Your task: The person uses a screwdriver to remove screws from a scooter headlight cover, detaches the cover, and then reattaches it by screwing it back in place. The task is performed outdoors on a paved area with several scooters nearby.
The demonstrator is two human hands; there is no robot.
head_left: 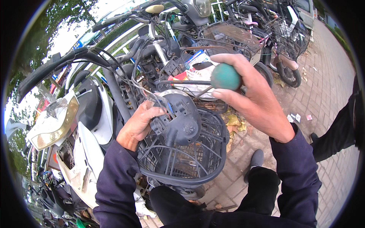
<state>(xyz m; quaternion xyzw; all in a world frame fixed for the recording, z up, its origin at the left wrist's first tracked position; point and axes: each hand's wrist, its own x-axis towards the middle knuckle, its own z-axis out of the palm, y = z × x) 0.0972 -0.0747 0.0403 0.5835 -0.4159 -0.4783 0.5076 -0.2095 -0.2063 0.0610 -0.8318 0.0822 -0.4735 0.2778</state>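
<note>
My left hand (137,123) grips a dark grey, rounded plastic housing (186,121) by its left side, thumb on top. Several thin wires (146,91) run into it from the handlebar. Between the thumb and fingers of my right hand (255,98) is a green ball-shaped thing (226,76), raised to the upper right of the housing. A dark rod (182,82) extends leftward from beside the ball; whether it is joined to it I cannot tell. Under the housing sits a black bicycle basket (201,167).
A white scooter front (81,159) with a headlight (55,121) stands at the left, below a black handlebar (53,70). Several parked bikes, one with a rusty basket (232,36), crowd the far side. At the right, another person's dark leg (336,127) is on the brick paving (235,186).
</note>
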